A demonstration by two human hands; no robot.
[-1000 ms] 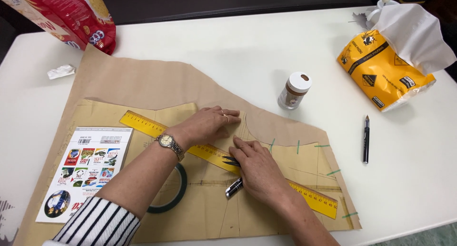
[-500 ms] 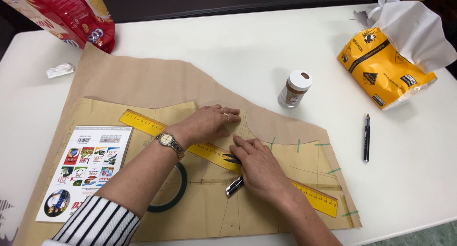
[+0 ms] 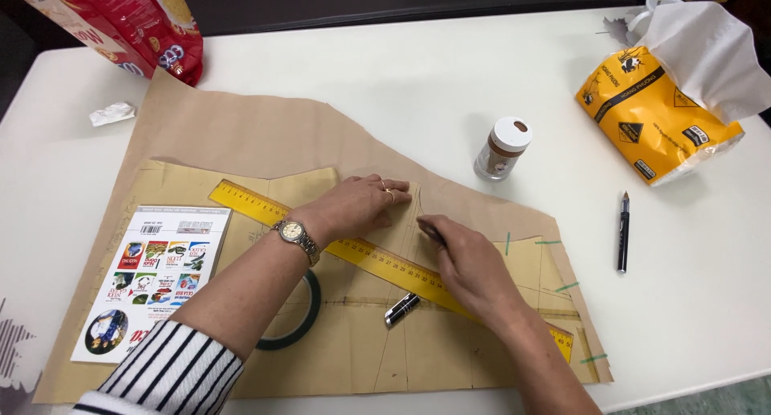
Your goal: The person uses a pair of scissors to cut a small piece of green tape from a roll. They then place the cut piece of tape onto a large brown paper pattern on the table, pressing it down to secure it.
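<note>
1. Left hand (image 3: 361, 204): flat, palm down, fingers spread and pressed on the yellow ruler (image 3: 321, 234) and the paper under it. Wristwatch (image 3: 295, 234) on that wrist, striped sleeve (image 3: 165, 371) lower down.
2. Right hand (image 3: 470, 266): fingers drawn together, tips just past the ruler's upper edge, pinching something small and dark; cannot tell what.
3. Ruler lies diagonally on the tan pattern paper (image 3: 241, 134), from upper left to lower right, passing under both hands.
4. Pattern paper is spread over the white counter (image 3: 418, 77); short green tape marks (image 3: 548, 241) near its right edge.
5. Small black and silver clip-like object (image 3: 401, 310) just below the ruler, near the right wrist.
6. Dark tape ring (image 3: 301, 323) partly under the left forearm.
7. Printed booklet (image 3: 152, 278) on the paper's left part.
8. On the counter, right: white-capped jar (image 3: 502, 148), black pen (image 3: 622, 232), yellow tissue pack (image 3: 654, 114).
9. Far left: red snack bag (image 3: 128, 21), crumpled white scrap (image 3: 111, 113).
</note>
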